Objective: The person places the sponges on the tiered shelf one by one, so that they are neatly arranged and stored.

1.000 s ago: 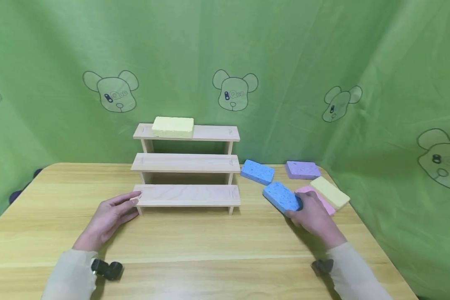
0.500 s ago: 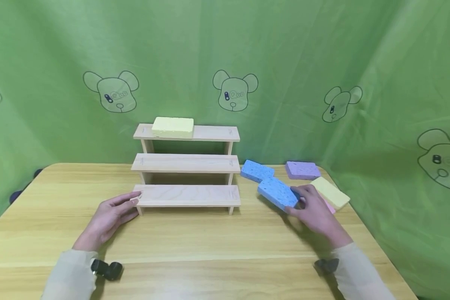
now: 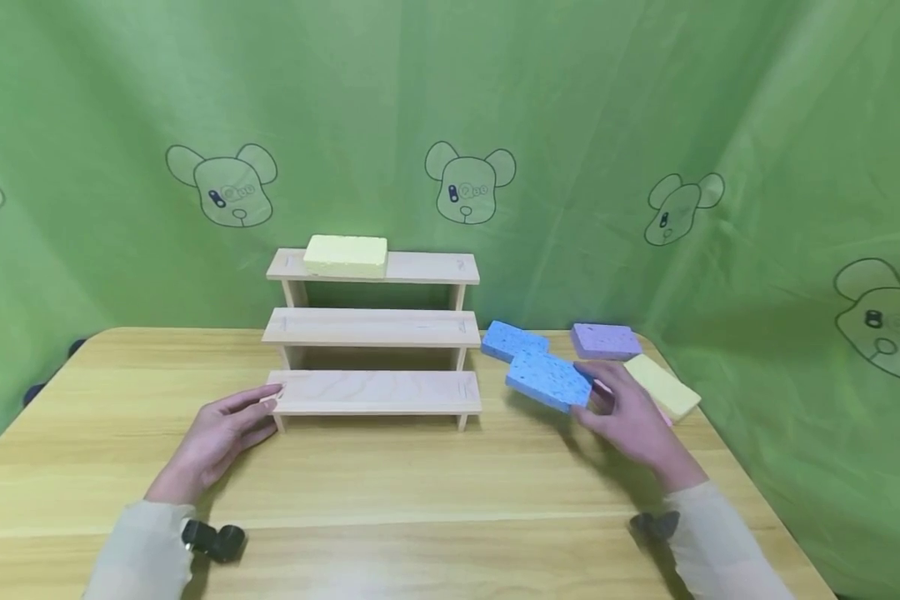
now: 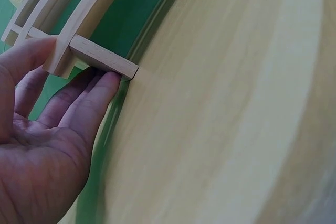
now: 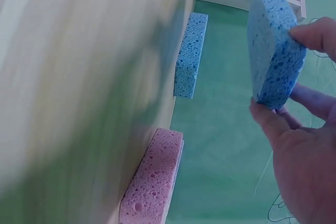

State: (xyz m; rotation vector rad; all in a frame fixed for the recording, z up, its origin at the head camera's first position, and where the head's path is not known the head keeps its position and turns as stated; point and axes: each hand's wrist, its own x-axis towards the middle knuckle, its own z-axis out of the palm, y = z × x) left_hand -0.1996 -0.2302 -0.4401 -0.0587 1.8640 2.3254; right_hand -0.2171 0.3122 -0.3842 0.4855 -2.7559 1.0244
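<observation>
In the head view my right hand (image 3: 630,417) pinches a blue sponge (image 3: 547,380) by its right end, thumb at the near side and fingers at the far side. The right wrist view shows this blue sponge (image 5: 275,45) lifted off the table and tilted. At the left end of a three-step wooden shelf (image 3: 375,390), my left hand (image 3: 221,433) holds the lowest step. Up close in the left wrist view, one digit lies on the step's board and other fingertips press the shelf leg (image 4: 105,59). A yellow sponge (image 3: 347,256) lies on the top step, left of its middle.
On the table's right side lie a second blue sponge (image 3: 514,341), a purple sponge (image 3: 605,341) and a yellow sponge (image 3: 662,387). The yellow one overlaps a pink sponge (image 5: 155,177), mostly hidden by my right hand in the head view. A green curtain (image 3: 345,100) hangs behind the table.
My right hand has raised the blue sponge from the table and brought it slightly left and back. The left hand stays at the shelf's end.
</observation>
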